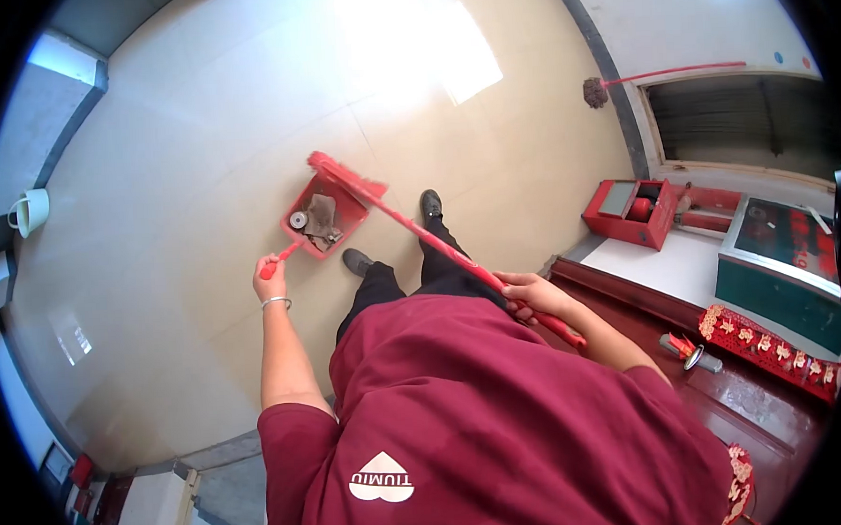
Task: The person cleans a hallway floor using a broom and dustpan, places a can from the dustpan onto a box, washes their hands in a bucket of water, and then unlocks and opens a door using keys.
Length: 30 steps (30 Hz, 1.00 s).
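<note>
My left hand (269,280) is closed round the short handle of a red dustpan (346,223), left of centre. Inside the dustpan lie a greyish-brown crumpled piece (321,215), a small round item (298,220) and other debris. In my right hand (532,297) is the long red handle of a broom (439,248), slanting from lower right to upper left. The broom's red head (341,172) lies over the dustpan's far edge; whether they touch I cannot tell.
Tiled floor (200,150) surrounds my two shoes. A mop (596,92) leans by the right wall. Red box (629,213), green case (783,279) and dark red cabinet (670,383) stand right. A pale bucket (31,213) is far left.
</note>
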Available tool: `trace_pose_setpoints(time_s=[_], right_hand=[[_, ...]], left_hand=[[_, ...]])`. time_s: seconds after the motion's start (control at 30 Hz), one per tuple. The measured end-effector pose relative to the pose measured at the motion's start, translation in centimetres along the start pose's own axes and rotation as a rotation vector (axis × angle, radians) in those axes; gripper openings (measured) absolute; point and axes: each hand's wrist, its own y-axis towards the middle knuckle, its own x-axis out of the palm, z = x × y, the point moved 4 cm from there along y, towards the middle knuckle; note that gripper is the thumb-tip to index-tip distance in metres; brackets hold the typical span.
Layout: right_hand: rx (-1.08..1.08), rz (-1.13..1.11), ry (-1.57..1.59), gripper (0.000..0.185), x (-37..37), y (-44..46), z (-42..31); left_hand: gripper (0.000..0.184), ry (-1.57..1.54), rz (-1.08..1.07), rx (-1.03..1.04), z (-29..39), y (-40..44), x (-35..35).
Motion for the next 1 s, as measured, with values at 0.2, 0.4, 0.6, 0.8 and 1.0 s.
trace_pose_setpoints(time_s=[0.2,0.4,0.6,0.8,1.0], right_hand=[[-0.120,0.126,-0.193,0.048,3.2,-1.6,-4.8],[-0.297,0.373,-0.841,0.048,2.6,8.7,-10.8],[-0.329,0.217,-1.056,0.051,3.2,11.0,-5.1],[-0.273,-0.128,-0.715,0.049,4.2,4.8,-2.7],[-0.595,0.074,-0.944,0.051,3.9,6.1,-5.6]], left_hand=[[0.013,-0.060,0.063,-0.004,-1.8,-1.4,-3.1],[0.015,-0.269,0.203,-0.150,-1.0,-5.4,-6.6],[0.017,-0.314,0.309,-0.212,-2.4,-7.7,-9.7],[0.018,-0.364,0.377,-0.223,-3.2,-8.4,-9.4],[0.020,-0.452,0.451,-0.255,-5.0,-10.9,-11.1]])
